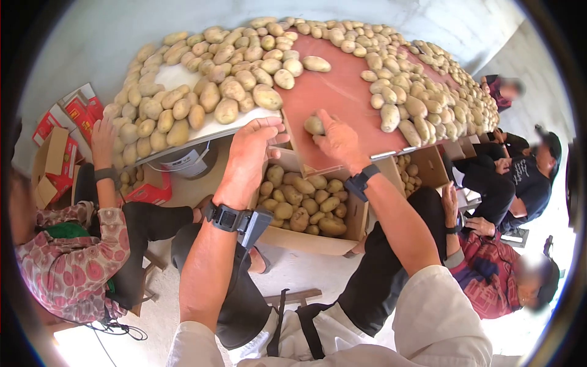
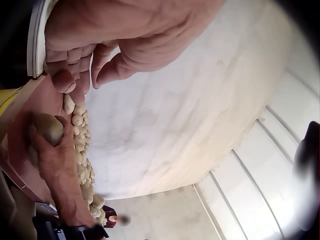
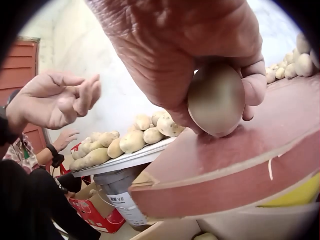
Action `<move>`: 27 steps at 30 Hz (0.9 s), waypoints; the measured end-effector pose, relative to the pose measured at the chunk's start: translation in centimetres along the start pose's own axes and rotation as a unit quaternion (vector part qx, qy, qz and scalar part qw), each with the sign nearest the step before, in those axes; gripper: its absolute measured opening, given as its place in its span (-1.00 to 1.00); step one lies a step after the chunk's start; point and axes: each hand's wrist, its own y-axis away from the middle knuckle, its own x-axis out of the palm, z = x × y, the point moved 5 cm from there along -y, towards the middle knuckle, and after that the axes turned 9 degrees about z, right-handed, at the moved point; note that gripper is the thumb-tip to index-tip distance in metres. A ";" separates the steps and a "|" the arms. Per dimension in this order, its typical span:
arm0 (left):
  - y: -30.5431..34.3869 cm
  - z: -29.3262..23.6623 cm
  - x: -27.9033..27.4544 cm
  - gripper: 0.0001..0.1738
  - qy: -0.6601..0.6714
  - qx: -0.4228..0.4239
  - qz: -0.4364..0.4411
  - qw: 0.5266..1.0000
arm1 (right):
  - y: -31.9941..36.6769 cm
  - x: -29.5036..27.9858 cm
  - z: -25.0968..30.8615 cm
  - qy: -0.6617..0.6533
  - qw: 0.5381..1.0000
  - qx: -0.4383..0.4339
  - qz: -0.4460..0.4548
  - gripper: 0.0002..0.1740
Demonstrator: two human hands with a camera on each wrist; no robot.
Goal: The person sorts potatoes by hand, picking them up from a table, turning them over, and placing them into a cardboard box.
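Note:
My right hand (image 1: 342,144) grips a potato (image 3: 216,100) between thumb and fingers, low over the reddish board (image 1: 318,98) near its front corner. In the right wrist view the potato's end faces the camera, somewhat blurred. To its left, my left hand (image 1: 252,153) hangs in the air by the board's near left edge, fingers loosely bent and holding nothing. Below both hands stands a cardboard box (image 1: 318,244) with many potatoes (image 1: 299,219) inside. One loose potato (image 1: 316,63) lies on the board farther back.
Potato heaps (image 1: 232,90) cover the white tabletop on the left, and another heap (image 1: 416,107) lies right of the board. A grey bucket (image 1: 189,162) stands under the table. People sit on both sides, one resting a hand (image 1: 103,144) by the left heap. More boxes (image 1: 428,168) stand right.

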 end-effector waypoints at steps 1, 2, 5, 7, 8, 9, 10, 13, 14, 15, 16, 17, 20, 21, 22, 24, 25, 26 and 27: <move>-0.1 0.4 0.6 -0.65 -0.070 -0.021 0.027 0.997 | 1.0 0.0 0.1 -0.011 1.000 0.011 0.015 -0.38; -0.4 1.0 1.2 -0.66 -0.141 -0.042 0.053 0.988 | 1.8 0.0 0.3 -0.023 0.999 0.023 0.031 -0.37; -1.2 2.7 3.1 -0.57 -0.271 -0.044 0.073 0.959 | 3.3 0.1 0.7 -0.033 0.998 0.038 0.035 -0.40; -2.6 4.2 3.5 -0.45 -0.417 0.000 0.067 0.906 | 4.2 0.1 1.2 -0.055 0.998 0.036 0.025 -0.39; -3.4 5.9 3.3 -0.45 -0.421 -0.002 0.079 0.903 | 4.7 0.2 1.4 -0.076 0.997 0.025 0.019 -0.39; -3.8 6.6 3.8 -0.43 -0.428 0.000 0.076 0.901 | 5.3 0.2 1.4 -0.079 0.996 0.038 0.014 -0.39; -4.1 7.0 4.6 -0.41 -0.434 0.003 0.074 0.898 | 5.6 0.2 1.6 -0.076 0.997 0.024 0.019 -0.37; -4.8 8.0 5.7 -0.40 -0.443 0.012 0.077 0.893 | 6.2 -0.3 0.7 -0.083 0.996 0.020 0.036 -0.32; -5.1 8.3 5.7 -0.39 -0.427 0.007 0.075 0.901 | 6.4 -0.4 0.4 -0.094 0.994 0.016 0.054 -0.28; -5.8 9.1 5.3 -0.40 -0.445 0.006 0.083 0.892 | 6.6 -1.2 0.4 -0.102 0.990 0.038 0.086 -0.31; -5.9 9.2 5.5 -0.40 -0.448 0.007 0.091 0.889 | 6.6 -1.3 -0.1 -0.104 0.990 0.044 0.080 -0.31; -5.9 9.3 5.7 -0.41 -0.493 0.008 0.096 0.865 | 6.6 -1.2 -0.5 -0.103 0.990 0.045 0.091 -0.35; -5.2 9.0 7.3 -0.41 -0.584 0.001 0.111 0.804 | 6.6 -1.3 -1.2 -0.092 0.987 0.050 0.119 -0.45; -4.4 8.2 8.3 -0.41 -0.622 0.010 0.098 0.777 | 6.8 -1.3 -1.4 -0.088 0.989 0.050 0.112 -0.49; -4.0 7.9 9.1 -0.40 -0.658 0.019 0.085 0.748 | 7.0 -1.3 -1.5 -0.084 0.990 0.049 0.106 -0.52; -4.4 8.4 9.5 -0.38 -0.673 0.020 0.083 0.735 | 7.0 -1.2 -2.0 -0.082 0.986 0.068 0.129 -0.55; -4.4 8.4 9.8 -0.37 -0.684 0.023 0.076 0.725 | 7.1 -1.1 -2.3 -0.078 0.982 0.081 0.154 -0.58; -4.4 8.4 10.1 -0.37 -0.696 0.027 0.068 0.714 | 7.2 -1.3 -2.5 -0.078 0.982 0.084 0.152 -0.58; -4.4 8.4 10.4 -0.37 -0.696 0.028 0.070 0.714 | 7.5 -1.7 -2.4 -0.079 0.977 0.100 0.170 -0.60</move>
